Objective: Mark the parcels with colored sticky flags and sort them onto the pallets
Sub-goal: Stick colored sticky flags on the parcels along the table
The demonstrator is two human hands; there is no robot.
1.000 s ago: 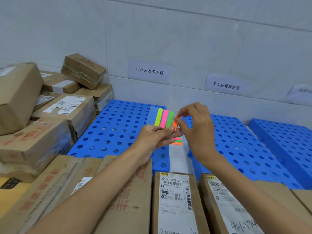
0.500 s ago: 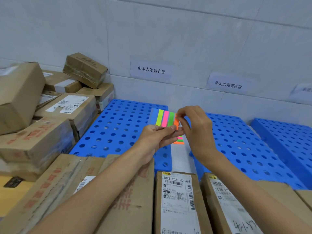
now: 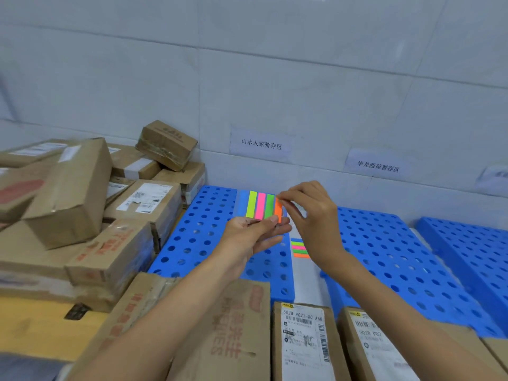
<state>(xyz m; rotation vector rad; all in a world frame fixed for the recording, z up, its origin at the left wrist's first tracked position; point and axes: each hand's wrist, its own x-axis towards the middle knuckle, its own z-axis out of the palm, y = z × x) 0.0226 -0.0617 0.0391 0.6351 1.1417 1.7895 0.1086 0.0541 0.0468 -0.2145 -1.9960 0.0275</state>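
The left hand (image 3: 251, 236) grips the lower edge of a clear plastic sheet of blue, yellow-green, pink, green and orange sticky flags (image 3: 257, 206) and holds it upright. The right hand (image 3: 313, 215) pinches the top of the orange flag (image 3: 278, 211) between thumb and forefinger. Beneath both hands lie blue perforated plastic pallets (image 3: 198, 229). A second small set of coloured flags (image 3: 299, 248) lies in the pale gap between them, under the right wrist. Brown cardboard parcels with white labels (image 3: 302, 339) lie nearer than the hands, and a pile of brown cardboard boxes (image 3: 82, 202) stands left of the left hand.

right hand (image 3: 313, 215) pinching higher on the orange flag (image 3: 278, 213), more orange showing
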